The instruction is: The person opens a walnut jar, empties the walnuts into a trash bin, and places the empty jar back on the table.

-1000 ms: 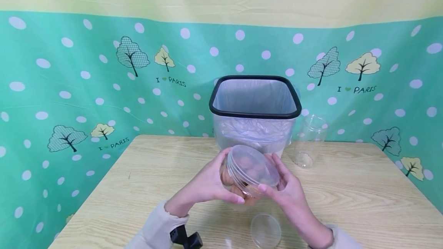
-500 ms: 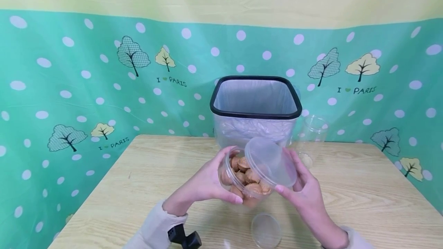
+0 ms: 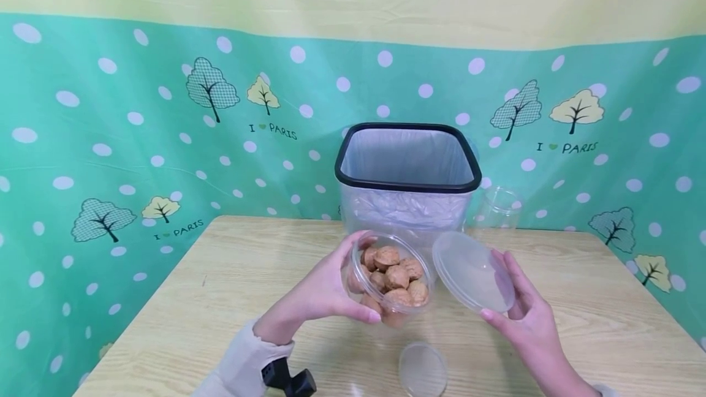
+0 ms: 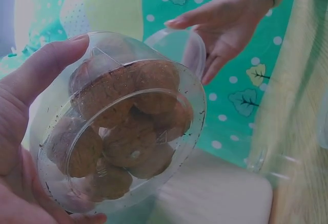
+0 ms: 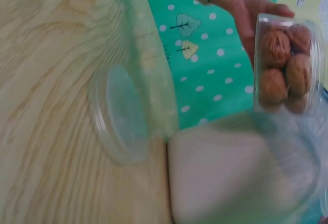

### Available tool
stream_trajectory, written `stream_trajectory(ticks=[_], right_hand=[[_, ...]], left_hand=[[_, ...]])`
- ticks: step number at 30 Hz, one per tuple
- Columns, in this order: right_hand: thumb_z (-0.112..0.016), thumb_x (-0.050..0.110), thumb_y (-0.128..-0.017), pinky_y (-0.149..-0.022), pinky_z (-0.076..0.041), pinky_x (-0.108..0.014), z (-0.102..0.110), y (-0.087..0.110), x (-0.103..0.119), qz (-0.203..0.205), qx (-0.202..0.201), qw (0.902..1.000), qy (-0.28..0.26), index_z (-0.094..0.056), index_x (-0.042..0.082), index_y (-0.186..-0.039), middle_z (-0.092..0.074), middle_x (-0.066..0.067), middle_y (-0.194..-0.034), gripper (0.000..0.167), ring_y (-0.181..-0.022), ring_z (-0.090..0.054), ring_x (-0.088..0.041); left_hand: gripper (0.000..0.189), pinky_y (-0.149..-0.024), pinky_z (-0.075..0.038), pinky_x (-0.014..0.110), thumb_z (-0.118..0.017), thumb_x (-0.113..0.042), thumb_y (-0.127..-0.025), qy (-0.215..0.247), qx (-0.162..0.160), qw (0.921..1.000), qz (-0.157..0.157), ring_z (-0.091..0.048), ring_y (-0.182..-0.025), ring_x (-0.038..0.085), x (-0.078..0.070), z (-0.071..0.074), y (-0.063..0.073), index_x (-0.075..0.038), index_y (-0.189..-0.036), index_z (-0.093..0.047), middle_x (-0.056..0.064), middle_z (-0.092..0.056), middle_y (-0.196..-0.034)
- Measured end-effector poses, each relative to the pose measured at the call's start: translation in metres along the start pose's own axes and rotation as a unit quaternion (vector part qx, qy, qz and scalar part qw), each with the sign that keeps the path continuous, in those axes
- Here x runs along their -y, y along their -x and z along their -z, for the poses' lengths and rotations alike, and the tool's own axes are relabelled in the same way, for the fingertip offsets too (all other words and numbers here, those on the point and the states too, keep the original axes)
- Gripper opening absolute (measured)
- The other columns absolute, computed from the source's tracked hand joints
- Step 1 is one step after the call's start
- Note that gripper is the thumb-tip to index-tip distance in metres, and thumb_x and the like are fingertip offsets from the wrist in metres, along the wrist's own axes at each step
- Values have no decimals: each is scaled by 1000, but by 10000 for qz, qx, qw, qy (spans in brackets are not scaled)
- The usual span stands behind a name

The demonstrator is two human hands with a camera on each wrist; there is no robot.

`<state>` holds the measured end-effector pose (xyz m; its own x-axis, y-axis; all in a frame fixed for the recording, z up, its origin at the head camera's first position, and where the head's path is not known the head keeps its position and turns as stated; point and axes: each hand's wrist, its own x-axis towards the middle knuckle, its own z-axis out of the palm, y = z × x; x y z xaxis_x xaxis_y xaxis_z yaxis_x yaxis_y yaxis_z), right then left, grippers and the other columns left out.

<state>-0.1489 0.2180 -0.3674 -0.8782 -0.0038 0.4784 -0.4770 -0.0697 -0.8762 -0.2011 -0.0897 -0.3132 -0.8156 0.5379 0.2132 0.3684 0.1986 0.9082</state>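
My left hand point(image 3: 330, 290) grips a clear plastic jar point(image 4: 115, 47) around its side, the jar tilted with its mouth facing up toward the head camera. Brown walnuts point(image 3: 396, 277) fill it, and they also show through the jar's base in the left wrist view. To the right of the jar and apart from it, my right hand point(image 3: 532, 320) pinches a translucent round lid point(image 3: 469, 271) at its edge, thumb in front and fingers behind. A smaller round lid point(image 3: 423, 370) lies flat on the table below the hands.
A bin point(image 3: 408, 186) with a black rim and a plastic liner stands behind the hands at the table's back. Right of it is a tall clear container point(image 3: 499, 207), partly hidden by the lid. The wooden table point(image 3: 242, 274) meets a green dotted cloth point(image 3: 309, 164).
The lid has come off the jar and moved right in my right hand, uncovering the walnuts. My left hand keeps holding the jar in nearly the same place.
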Motion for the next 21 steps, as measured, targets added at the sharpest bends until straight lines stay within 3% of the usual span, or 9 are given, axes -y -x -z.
stream_trajectory(ticks=[11,17,21], right_hand=[[-61,-25,-72,-100,-27,-7,29,4,-18,-192,202,9985,468,-11,-6,-147,-35,5,-150,92,-132,-31,8],[-63,-26,-69,-99,-27,-6,43,2,-34,-59,328,9972,673,-10,-5,-148,-35,6,-150,97,-132,-29,9],[-66,-20,-71,-98,-27,-4,51,1,-45,-332,728,9903,1136,-10,-6,-147,-34,13,-148,95,-127,-32,14]], left_hand=[[108,-112,-17,50,-90,-12,-55,-1,-20,9999,-106,-34,-134,21,1,4,2,-13,-144,-29,3,-39,-144],[108,-111,-17,50,-90,-12,-55,-73,17,9998,-191,-34,-134,21,1,5,2,-13,-144,-29,3,-40,-144],[107,-111,-16,50,-90,-10,-55,-28,59,9997,-221,-34,-134,21,1,5,3,-13,-144,-29,5,-39,-144]])
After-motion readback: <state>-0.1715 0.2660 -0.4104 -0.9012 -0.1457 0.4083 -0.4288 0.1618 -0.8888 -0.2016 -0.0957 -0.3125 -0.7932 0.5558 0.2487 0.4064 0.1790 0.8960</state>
